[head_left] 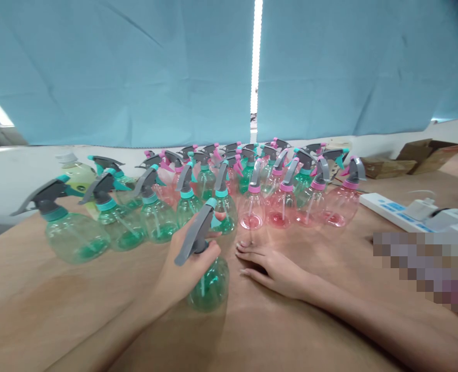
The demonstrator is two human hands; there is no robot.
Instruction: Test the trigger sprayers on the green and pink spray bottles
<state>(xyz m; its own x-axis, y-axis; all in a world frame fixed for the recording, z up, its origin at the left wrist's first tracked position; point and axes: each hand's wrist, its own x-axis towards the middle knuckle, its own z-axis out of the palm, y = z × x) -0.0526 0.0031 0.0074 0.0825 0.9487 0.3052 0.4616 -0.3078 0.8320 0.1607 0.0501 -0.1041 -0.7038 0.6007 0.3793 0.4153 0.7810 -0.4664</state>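
Note:
A green spray bottle [209, 289] with a grey trigger head stands upright in front of the others on the brown tabletop. My left hand [192, 263] is wrapped round its neck, just under the trigger head. To the right of it, my right hand [273, 271] rests on the table with fingers stretched out and holds nothing. Behind my hands is a front row of spray bottles, green ones such as this green bottle [159, 219] on the left and pink ones such as this pink bottle [252, 209] on the right. More spray bottles crowd behind, partly hidden.
A white power strip [387, 209] with plugged-in adapters lies at the right. An open cardboard box [426, 155] stands at the back right. Behind the left bottles is a pale yellow-green bottle [77, 173] with a white cap. A blue curtain [136, 72] hangs behind the table.

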